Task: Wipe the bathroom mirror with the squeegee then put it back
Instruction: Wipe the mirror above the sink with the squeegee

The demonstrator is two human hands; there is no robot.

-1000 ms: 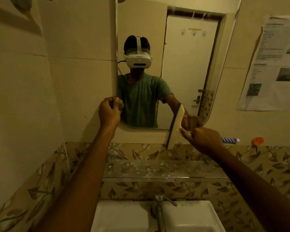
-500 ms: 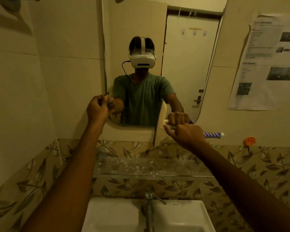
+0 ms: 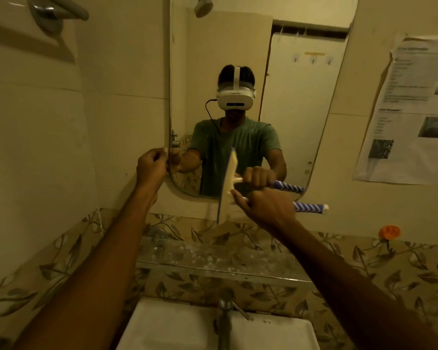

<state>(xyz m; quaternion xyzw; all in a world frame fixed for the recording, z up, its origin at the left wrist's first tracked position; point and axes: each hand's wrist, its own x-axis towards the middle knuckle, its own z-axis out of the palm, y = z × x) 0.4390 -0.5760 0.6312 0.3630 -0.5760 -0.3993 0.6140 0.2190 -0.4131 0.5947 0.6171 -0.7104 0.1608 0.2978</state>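
Squeegee [image 3: 228, 188] cream, handle blue-white striped.

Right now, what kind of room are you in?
Probably a bathroom: a wall mirror hangs above a white sink with a metal tap, and a shower head shows in the mirror's reflection.

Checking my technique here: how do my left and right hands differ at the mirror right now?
Your right hand grips the squeegee handle, blade upright against the mirror; your left hand is off it. The left hand sits curled at the mirror's left edge, the right hand near its bottom edge. Both reach forward to the mirror.
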